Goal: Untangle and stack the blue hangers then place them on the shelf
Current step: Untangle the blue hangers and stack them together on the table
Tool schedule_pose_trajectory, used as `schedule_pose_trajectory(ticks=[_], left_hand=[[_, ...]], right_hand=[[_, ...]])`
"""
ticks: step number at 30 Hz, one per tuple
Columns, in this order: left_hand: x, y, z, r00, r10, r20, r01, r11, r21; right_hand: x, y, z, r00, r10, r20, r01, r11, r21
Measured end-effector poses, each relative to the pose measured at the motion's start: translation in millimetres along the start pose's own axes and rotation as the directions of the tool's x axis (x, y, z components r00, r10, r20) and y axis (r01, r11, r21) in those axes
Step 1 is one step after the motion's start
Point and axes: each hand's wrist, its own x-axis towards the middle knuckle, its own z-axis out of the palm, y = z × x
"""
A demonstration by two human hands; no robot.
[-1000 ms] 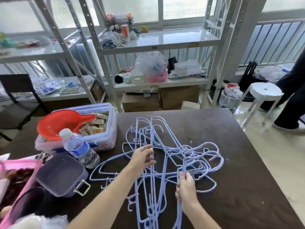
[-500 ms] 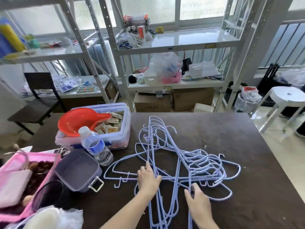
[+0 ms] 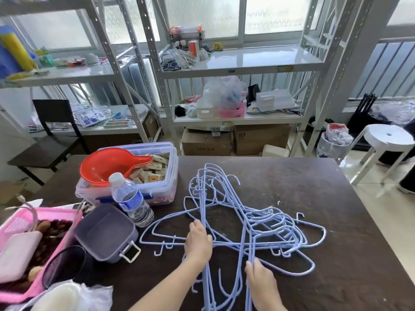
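Blue hangers (image 3: 244,223): a tangled heap of thin light-blue wire hangers lying flat on the dark tabletop (image 3: 314,187), centre to right; some run lengthwise toward the near edge, others cross them sideways with hooks pointing outward.
Left hand (image 3: 198,242): resting palm-down on the left part of the tangle, fingers bent over the long wires; its grip looks loose, and whether it pinches a wire I cannot tell.
Right hand (image 3: 261,280): at the near edge, fingers curled around the bundle of upright-running wires, grip closed on the hangers.
Shelf (image 3: 244,61): white metal rack beyond the tabletop, its upper board partly bare, lower board crowded with bags and small bins.
Left of the hangers: a water bottle (image 3: 131,199) lying tilted against a clear plastic box (image 3: 166,187) that holds an orange scoop (image 3: 107,164); nearer, a grey lidded container (image 3: 105,232) and a pink basket (image 3: 45,215).
Floor, right: a white stool (image 3: 386,140), well apart from the tabletop.
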Motion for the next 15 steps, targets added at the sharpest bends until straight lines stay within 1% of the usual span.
schedule_pose_trajectory(ticks=[4, 6, 8, 10, 12, 13, 15], left_hand=[[10, 2, -8, 0.998, 0.041, -0.042, -0.045, 0.993, -0.109], [18, 4, -11, 0.997, 0.073, -0.04, -0.076, 0.992, -0.097], [25, 5, -11, 0.996, 0.087, 0.032, -0.086, 0.995, -0.046], [27, 3, -8, 0.99, 0.076, 0.116, -0.077, 0.997, 0.009], [26, 0, -5, 0.988, 0.061, 0.14, -0.062, 0.998, 0.003], [27, -2, -3, 0.989, 0.055, 0.134, -0.052, 0.998, -0.025], [31, -4, 0, 0.989, 0.036, 0.146, -0.026, 0.997, -0.067]], right_hand=[[1, -8, 0, 0.994, -0.067, -0.091, 0.07, 0.997, 0.032], [6, -11, 1, 0.99, -0.062, -0.128, 0.063, 0.998, 0.006], [12, -12, -1, 0.996, -0.027, -0.088, 0.015, 0.99, -0.138], [19, -11, -2, 1.0, 0.029, -0.004, -0.029, 0.972, -0.235], [22, -11, -1, 0.993, 0.07, 0.099, -0.044, 0.97, -0.24], [22, -12, 0, 0.99, 0.075, 0.12, -0.045, 0.972, -0.23], [23, -14, 3, 0.989, 0.094, 0.115, -0.073, 0.981, -0.178]])
